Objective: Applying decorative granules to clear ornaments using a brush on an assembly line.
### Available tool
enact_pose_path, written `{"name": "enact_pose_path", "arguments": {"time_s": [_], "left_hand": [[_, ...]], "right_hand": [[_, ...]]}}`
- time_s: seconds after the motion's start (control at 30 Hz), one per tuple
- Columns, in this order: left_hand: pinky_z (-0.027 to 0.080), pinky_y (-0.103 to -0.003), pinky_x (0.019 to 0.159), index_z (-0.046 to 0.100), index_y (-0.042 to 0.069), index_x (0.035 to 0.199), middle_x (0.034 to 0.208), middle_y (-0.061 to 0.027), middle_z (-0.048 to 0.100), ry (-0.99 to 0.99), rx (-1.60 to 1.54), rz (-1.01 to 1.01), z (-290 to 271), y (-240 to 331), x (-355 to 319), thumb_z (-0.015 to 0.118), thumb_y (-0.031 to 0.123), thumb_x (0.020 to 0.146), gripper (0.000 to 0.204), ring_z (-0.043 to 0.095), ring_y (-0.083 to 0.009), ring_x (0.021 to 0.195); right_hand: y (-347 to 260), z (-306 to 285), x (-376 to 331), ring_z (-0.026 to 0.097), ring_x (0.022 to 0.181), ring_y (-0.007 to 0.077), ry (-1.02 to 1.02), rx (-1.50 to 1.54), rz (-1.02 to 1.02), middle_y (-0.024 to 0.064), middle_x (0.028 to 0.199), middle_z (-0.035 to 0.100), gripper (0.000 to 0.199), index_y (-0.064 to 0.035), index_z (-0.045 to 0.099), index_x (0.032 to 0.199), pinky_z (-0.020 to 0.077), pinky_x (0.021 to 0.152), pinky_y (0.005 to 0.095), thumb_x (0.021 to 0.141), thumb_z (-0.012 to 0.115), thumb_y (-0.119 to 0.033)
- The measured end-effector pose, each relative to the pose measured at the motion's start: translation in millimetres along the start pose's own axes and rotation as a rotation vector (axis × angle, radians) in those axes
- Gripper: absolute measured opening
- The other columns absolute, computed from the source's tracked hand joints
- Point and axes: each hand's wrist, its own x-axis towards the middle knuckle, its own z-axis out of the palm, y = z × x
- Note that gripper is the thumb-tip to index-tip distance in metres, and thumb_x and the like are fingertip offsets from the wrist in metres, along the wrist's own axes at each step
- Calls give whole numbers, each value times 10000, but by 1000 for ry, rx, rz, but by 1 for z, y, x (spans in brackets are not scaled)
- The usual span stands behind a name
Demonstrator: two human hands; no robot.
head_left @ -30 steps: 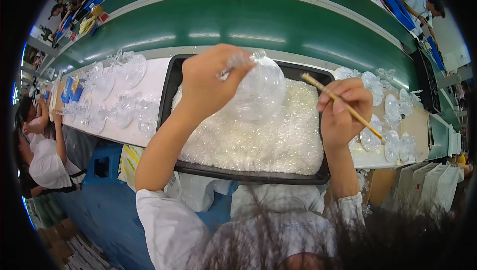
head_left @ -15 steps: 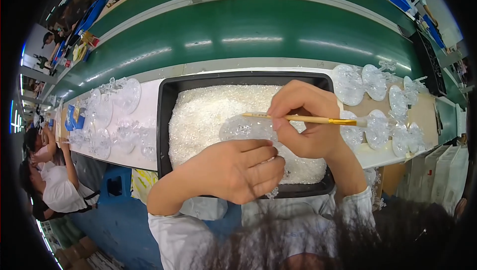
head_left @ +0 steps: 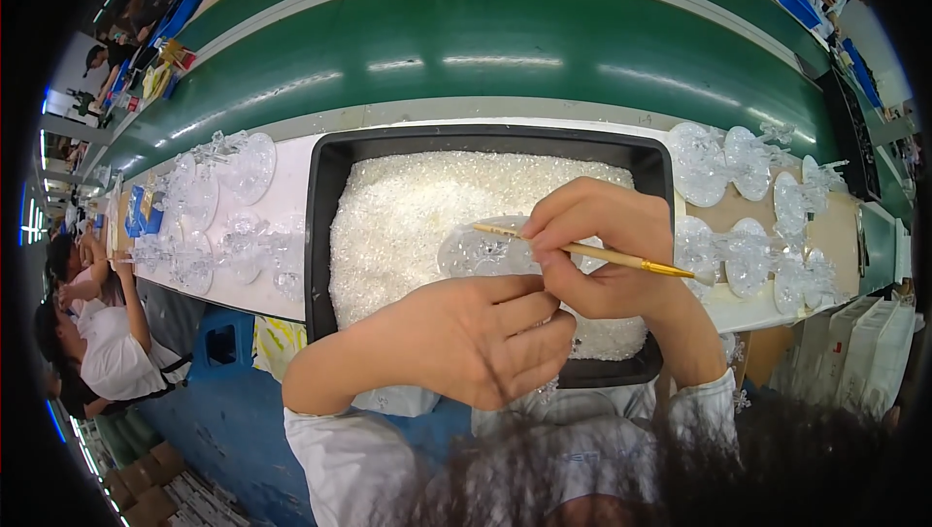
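Note:
My right hand (head_left: 621, 236) pinches a thin paintbrush (head_left: 649, 264) like a pen. Its bare wooden handle end points left, over a clear round disc (head_left: 476, 251), and the pale bristles stick out to the right. My left hand (head_left: 476, 343) is closed around a clear plastic ornament, with the disc showing past its fingers and a bit of the ornament (head_left: 549, 391) below them; the part in the grip is hidden. Both hands are above a black tray (head_left: 495, 133) of white glittery flakes (head_left: 408, 192), fingertips close together.
Several clear ornaments with round discs stand on the table to the left (head_left: 250, 168) and right (head_left: 748, 163). A green conveyor belt (head_left: 485, 37) runs beyond the tray. A blue stool (head_left: 223, 343) is at the lower left, near a seated person (head_left: 121, 352).
My right hand has come down closer to my left, and the paintbrush slants more steeply, bristle end lower. My left hand still grips the ornament. The whole view has shifted slightly.

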Motion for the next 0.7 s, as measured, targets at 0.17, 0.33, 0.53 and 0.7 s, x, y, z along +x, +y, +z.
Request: {"name": "enact_pose_path", "arguments": {"time_s": [0.17,0.33,0.53,0.7], "left_hand": [[564,-396,882,653,-17,836,951,-114,617,7,-28,2,5,2,-3,631,167,625,281,617,-265,890],[562,-350,794,648,-7,825,892,-91,587,-3,0,-8,1,4,0,641,156,667,227,607,-247,857],[539,-322,719,640,-2,824,867,-77,573,-41,20,18,1,4,0,647,154,689,206,598,-237,826],[535,-328,703,632,-5,825,862,-76,571,-10,2,31,4,3,-1,644,160,699,209,592,-235,815]], "right_hand": [[-4,-6,-7,689,719,202,42,-100,-22,139,863,702,178,-36,648,828,554,641,270,699,683,82],[-5,2,-3,711,752,215,-3,-19,-20,144,878,712,185,-29,662,840,570,661,283,699,689,87],[1,2,0,724,748,226,-68,-25,-22,142,882,719,196,-21,670,859,583,653,292,701,692,93],[3,1,-2,719,722,226,-38,3,-33,142,868,718,193,-16,666,846,580,630,285,690,683,96]]}}
